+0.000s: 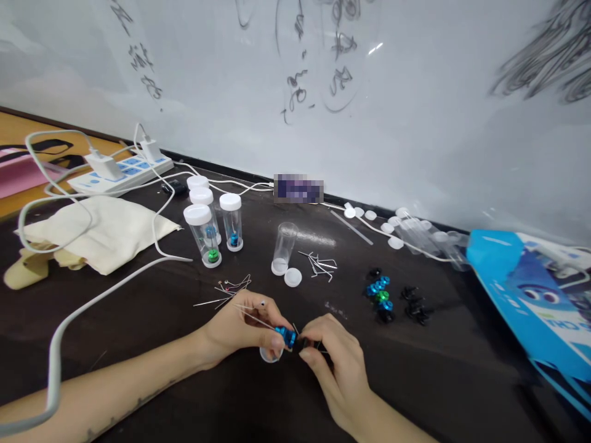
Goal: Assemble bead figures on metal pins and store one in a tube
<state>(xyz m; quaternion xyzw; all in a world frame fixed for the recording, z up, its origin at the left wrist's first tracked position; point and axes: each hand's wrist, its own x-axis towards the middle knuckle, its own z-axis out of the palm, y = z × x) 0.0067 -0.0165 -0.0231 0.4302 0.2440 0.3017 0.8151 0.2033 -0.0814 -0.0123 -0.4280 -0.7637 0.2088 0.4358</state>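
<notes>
Near the lower middle, my left hand [247, 323] pinches a blue metallic part [285, 336], from which a thin wire reaches up and left. Facing it, my right hand [337, 363] is closed on a small black part [301, 343] beside the blue one. A round clear-and-white piece [271, 354] shows under my left fingertips. Thin wires [231, 289] lie just behind my left hand. Farther back are an open clear tube [285, 246], a white cap [293, 277] and some bent metal pins [319, 266].
White-capped tubes [231, 221] stand at left, near a cream cloth [106, 234] and a power strip [133, 172] with looping cables. Blue, green and black parts [381, 295] lie at right, with clear tubes [415, 234] and a blue bag [521, 295] beyond.
</notes>
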